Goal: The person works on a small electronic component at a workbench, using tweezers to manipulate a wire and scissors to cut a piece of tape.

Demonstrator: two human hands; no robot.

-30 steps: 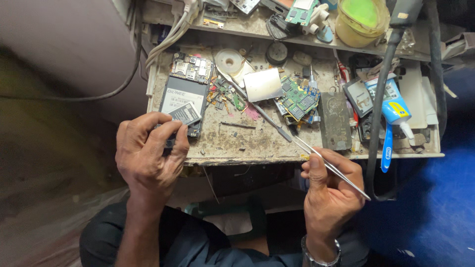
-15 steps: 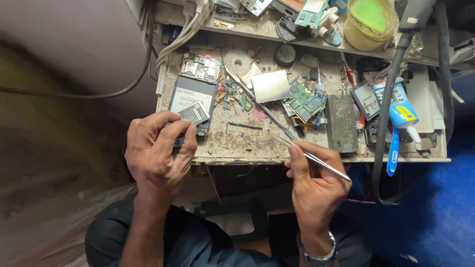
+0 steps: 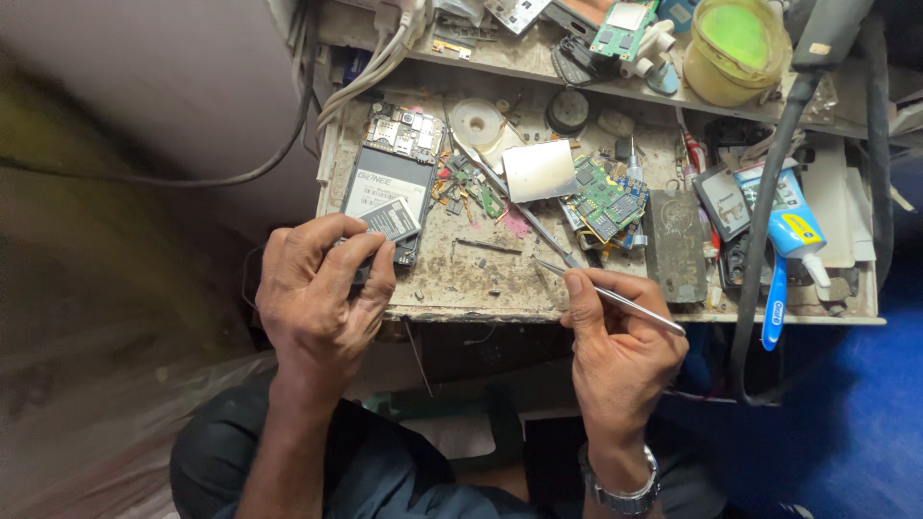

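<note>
Left hand (image 3: 322,293) is curled over the near end of the opened phone (image 3: 389,183) at the bench's (image 3: 461,288) left front corner, fingers pinched on a small dark part (image 3: 392,220) lying on the phone. Right hand (image 3: 620,351) sits right of the phone at the bench's front edge, fingers pressed around thin tweezers (image 3: 611,296), tips aimed back toward the phone. Green board (image 3: 606,197) lies further right.

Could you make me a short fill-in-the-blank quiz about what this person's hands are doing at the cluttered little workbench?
1. The right hand holds thin metal ____.
2. The left hand grips the lower end of an opened ____.
3. The round tub on the shelf holds something coloured ____.
4. The right wrist wears a ____.

Missing words: tweezers; phone; green; watch
</note>
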